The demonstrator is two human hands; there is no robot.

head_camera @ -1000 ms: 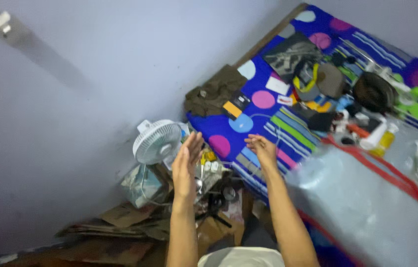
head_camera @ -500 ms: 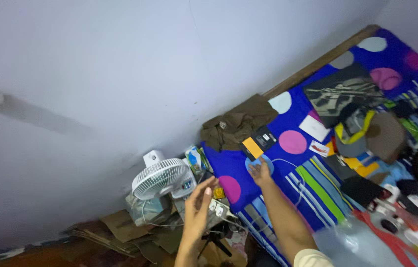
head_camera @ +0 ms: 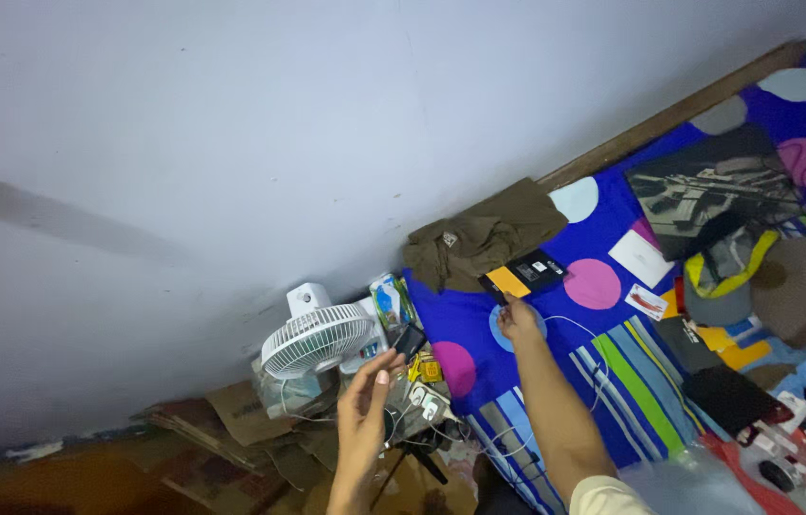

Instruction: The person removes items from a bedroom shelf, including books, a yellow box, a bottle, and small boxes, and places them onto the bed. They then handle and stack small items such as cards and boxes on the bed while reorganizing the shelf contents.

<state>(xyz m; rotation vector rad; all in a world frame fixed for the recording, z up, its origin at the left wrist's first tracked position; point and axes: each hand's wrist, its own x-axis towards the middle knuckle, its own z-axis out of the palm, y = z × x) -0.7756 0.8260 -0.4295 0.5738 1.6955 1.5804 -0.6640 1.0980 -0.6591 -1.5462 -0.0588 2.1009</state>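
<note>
Head view, looking down at a bed edge beside a pale wall. The right hand (head_camera: 517,319) rests on the dotted and striped blue bedsheet (head_camera: 603,353), fingertips pinched on a thin white cable (head_camera: 570,329) that loops across the sheet and trails down toward the floor clutter. Just beyond this hand lies one flat black-and-orange box (head_camera: 524,274), touching one crumpled olive garment (head_camera: 479,238) against the wooden bed frame (head_camera: 680,110). The left hand (head_camera: 365,405) is raised over the floor clutter, fingers loosely spread and holding nothing, its fingertips near a small black device (head_camera: 410,340). One white desk fan (head_camera: 317,339) stands just left of it, over flattened cardboard (head_camera: 231,420). A white power strip (head_camera: 427,402) lies between the two forearms. Further right on the sheet: two white cards, one dark printed cloth (head_camera: 708,186), assorted bags and pouches, too jumbled to count.
</note>
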